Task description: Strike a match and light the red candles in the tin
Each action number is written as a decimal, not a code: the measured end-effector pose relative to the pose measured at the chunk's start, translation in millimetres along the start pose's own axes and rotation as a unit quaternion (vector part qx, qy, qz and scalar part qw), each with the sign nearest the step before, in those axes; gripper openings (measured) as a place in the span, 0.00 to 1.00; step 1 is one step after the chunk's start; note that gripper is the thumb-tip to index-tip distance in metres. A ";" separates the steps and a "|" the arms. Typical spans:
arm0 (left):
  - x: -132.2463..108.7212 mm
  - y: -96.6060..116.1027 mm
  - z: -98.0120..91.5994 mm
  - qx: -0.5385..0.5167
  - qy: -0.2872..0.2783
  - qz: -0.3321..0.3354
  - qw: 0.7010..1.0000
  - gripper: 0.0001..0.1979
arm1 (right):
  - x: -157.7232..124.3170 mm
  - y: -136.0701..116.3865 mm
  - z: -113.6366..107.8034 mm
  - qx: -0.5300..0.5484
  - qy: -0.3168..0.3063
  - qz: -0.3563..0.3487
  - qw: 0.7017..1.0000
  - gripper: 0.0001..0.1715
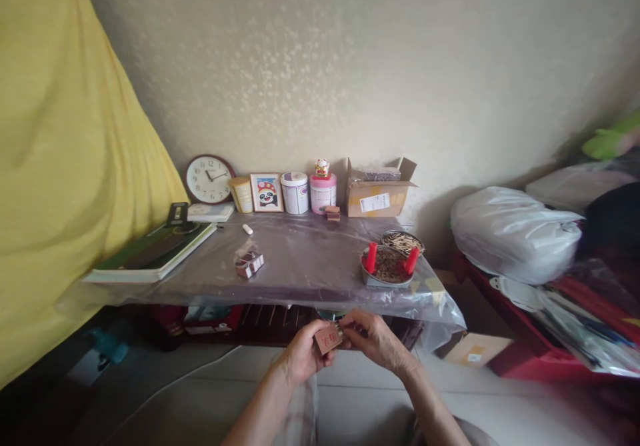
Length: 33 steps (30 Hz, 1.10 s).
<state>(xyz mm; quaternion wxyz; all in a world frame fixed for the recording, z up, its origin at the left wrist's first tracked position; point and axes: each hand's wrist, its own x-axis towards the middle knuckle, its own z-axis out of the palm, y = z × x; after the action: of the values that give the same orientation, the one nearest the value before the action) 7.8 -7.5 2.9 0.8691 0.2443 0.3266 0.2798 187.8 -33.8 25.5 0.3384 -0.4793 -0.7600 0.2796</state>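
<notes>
My left hand grips a small brown matchbox with red lettering, held just in front of the table edge. My right hand is closed at the box's right end, thumb and fingers pinched against it, where what look like match ends stick out. Exactly what those fingertips hold is partly hidden. Beyond my hands, a metal bowl of brown bits carries two red sticks, and a dish of loose matches lies behind it. A wrapped pack of small boxes rests left of centre, and brown matchboxes are stacked near the wall.
Plastic sheeting covers the table. At its back stand a clock, a picture frame, tins and an open carton. A large book lies left; a white bag sits right.
</notes>
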 end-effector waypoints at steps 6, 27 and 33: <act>0.1 -0.5 -0.9 0.001 0.001 0.004 1.000 0.13 | -0.2 0.9 1.2 -0.012 0.000 -0.032 0.999 0.09; -1.6 1.6 0.1 0.009 0.001 -0.001 1.000 0.14 | 0.0 7.2 1.4 -0.034 0.005 -0.030 0.999 0.12; -2.9 0.4 -3.2 0.009 -0.017 0.017 1.000 0.19 | 0.6 8.0 -1.0 0.020 0.025 -0.016 0.999 0.09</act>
<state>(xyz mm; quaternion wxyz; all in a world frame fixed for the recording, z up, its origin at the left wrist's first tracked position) 3.5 -8.3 2.3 0.8674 0.2625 0.3098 0.2875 192.7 -30.1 20.3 0.3715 -0.4667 -0.7532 0.2772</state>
